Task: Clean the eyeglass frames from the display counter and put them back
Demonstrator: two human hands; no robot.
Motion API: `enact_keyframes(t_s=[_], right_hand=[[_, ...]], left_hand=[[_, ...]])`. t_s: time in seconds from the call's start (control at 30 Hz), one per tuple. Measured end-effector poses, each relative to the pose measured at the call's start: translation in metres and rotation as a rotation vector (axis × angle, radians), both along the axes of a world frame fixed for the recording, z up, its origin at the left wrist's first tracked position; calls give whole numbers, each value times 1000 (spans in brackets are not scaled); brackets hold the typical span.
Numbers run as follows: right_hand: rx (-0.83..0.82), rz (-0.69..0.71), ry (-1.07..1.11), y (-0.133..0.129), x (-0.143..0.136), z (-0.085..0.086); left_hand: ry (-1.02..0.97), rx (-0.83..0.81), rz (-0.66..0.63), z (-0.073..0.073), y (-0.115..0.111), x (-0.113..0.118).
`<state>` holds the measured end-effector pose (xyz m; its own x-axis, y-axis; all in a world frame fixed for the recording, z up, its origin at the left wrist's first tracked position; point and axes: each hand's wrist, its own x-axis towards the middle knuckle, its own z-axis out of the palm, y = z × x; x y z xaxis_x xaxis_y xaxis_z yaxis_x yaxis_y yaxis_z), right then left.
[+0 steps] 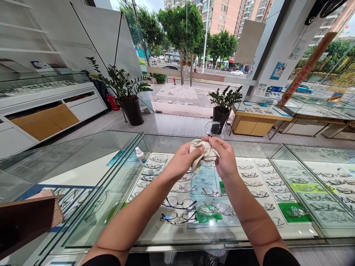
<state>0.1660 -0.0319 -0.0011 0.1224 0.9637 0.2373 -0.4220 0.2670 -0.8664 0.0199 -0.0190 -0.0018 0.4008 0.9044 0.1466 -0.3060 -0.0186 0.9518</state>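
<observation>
Above the glass display counter, both my hands meet at a pair of eyeglasses. One clear round lens sticks up beyond my fingers; the rest of the frame is hidden by cloth and fingers. My left hand is closed on a crumpled beige cleaning cloth, its thumb pressing into the folds. My right hand pinches the eyeglasses at the far edge of the cloth, its thumb and fingertips just below the lens. A white spray bottle stands on the counter left of my hands.
The glass counter shows rows of eyeglasses beneath my arms. A brown box juts in at lower left. Beyond the counter stand two potted plants, a red fire extinguisher and a wooden display cabinet.
</observation>
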Motion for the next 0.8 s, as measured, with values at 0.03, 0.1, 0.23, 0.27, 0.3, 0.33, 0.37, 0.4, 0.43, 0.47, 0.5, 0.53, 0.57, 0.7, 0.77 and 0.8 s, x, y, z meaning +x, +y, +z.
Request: enact_keyframes(t_s=[0.03,0.1,0.23,0.27,0.3,0.33,0.37,0.4,0.43,0.47,0.5,0.53,0.57,0.7,0.77,0.8], right_hand=[[-3,6,9,0,0,0],[-4,28,22,-2,-2,0],[5,37,28,-4,-6,-1],[9,32,30,-4,-6,-1],[11,27,33,-4,-5,-1],[11,21,36,-3,-4,0],[10,15,38,-2,-2,0],[6,10,41,-1,-1,0],[1,4,43,1,0,1],[-3,0,42,1,1,1],[-5,1,40,2,1,0],[-3,5,37,2,1,0],[1,10,33,2,-1,-1],[20,5,-16,-2,-9,-3],[29,-8,-27,-6,-12,-3],[37,-11,-21,-8,-12,-1]], left_hand=[[-1,0,-1,0,-1,1],[-12,5,44,-1,-4,6],[0,43,185,-5,-4,12],[0,55,192,-5,-2,10],[-2,58,173,-5,1,7],[1,51,130,-4,4,3],[14,34,67,-3,6,-2],[34,11,-6,-2,9,-6],[57,-9,-77,0,10,-9],[75,-16,-126,1,11,-12],[80,-7,-143,1,11,-12],[72,14,-130,0,11,-11],[55,39,-96,-1,10,-9],[20,109,152,-8,6,3],[33,126,208,-9,4,5],[38,134,202,-9,3,4]])
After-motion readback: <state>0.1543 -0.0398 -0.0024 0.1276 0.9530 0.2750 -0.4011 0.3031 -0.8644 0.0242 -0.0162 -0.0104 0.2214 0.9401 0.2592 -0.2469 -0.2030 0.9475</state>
